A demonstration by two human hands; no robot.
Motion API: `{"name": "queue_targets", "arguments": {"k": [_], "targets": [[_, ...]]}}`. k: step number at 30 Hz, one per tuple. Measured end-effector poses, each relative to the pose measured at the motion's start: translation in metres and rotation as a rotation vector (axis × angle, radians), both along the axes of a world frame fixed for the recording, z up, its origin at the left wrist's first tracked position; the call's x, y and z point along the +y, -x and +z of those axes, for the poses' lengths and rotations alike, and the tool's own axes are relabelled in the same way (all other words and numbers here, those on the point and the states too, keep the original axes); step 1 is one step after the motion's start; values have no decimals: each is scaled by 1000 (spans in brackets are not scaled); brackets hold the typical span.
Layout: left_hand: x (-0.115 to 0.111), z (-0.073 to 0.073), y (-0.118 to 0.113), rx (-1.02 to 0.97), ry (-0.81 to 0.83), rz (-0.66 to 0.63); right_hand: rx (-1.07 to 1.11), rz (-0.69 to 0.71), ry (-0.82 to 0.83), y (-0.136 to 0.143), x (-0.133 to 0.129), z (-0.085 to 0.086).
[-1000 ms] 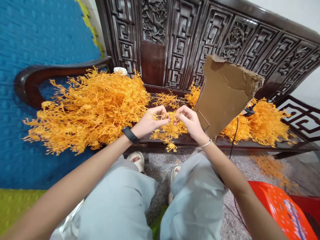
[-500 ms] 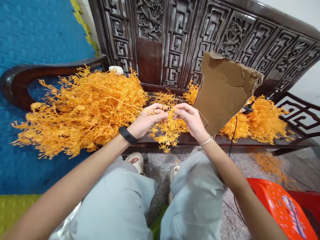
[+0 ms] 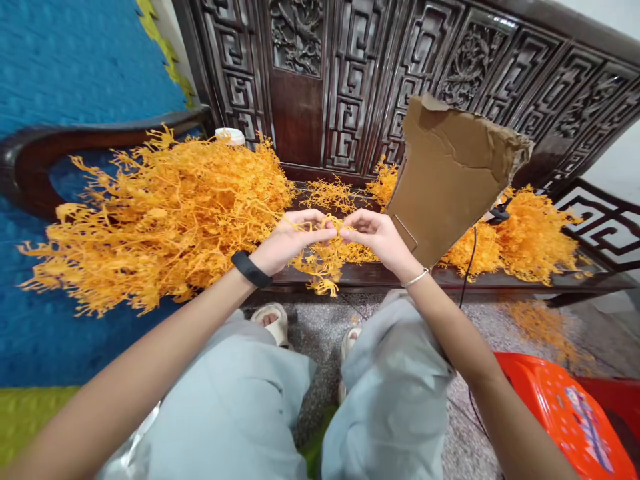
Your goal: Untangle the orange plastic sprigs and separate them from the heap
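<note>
Both hands meet over the front of a dark wooden bench. My left hand [image 3: 295,239], below a black wristband, pinches a thin orange plastic strand between thumb and fingers. Facing it, my right hand [image 3: 374,239] also pinches orange strand, its fingertips almost touching the left ones. A small bunch of branching orange plastic pieces [image 3: 323,267] hangs or lies just under the fingers; I cannot tell how much of it is held. Left of my hands spreads a large heap of the same orange branching pieces [image 3: 170,220].
A bent cardboard sheet [image 3: 450,180] leans on the bench [image 3: 400,275] at right, with more orange heaps [image 3: 535,233] behind it. A black cable [image 3: 469,267] hangs down there. A red plastic stool [image 3: 555,413] stands lower right. A white round container [image 3: 230,136] sits behind the left heap.
My right hand has come closer to the left, and their fingertips now nearly meet on the orange strand. The bunch below has shifted slightly up and left.
</note>
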State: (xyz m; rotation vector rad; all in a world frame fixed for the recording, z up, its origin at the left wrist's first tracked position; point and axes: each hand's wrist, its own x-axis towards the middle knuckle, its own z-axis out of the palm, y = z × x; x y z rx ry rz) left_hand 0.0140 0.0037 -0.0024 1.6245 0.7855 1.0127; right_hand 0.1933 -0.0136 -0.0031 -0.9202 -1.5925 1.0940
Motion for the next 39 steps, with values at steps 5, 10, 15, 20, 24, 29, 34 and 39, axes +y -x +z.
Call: {"name": "queue_targets", "arguments": {"k": [5, 10, 15, 20, 24, 29, 34, 39], "targets": [[-3, 4, 0, 27, 48, -131, -65, -11, -74, -5, -1, 4], [-7, 9, -5, -152, 171, -102, -9, 17, -59, -6, -2, 5], [-8, 14, -8, -275, 402, -239, 92, 127, 16, -2, -4, 4], [-10, 22, -12, -356, 521, -255, 209, 219, 74, -2, -4, 4], [-15, 29, -19, -452, 546, -252, 236, 341, 142, -2, -5, 3], [-19, 36, -27, -564, 598, -241, 332, 405, 123, -1, -4, 3], [-14, 42, -15, -889, 501, -153, 520, 390, -12, -22, -1, 12], [-9, 33, -3, -752, 437, 1, 634, -43, 41, -53, 13, 8]]}}
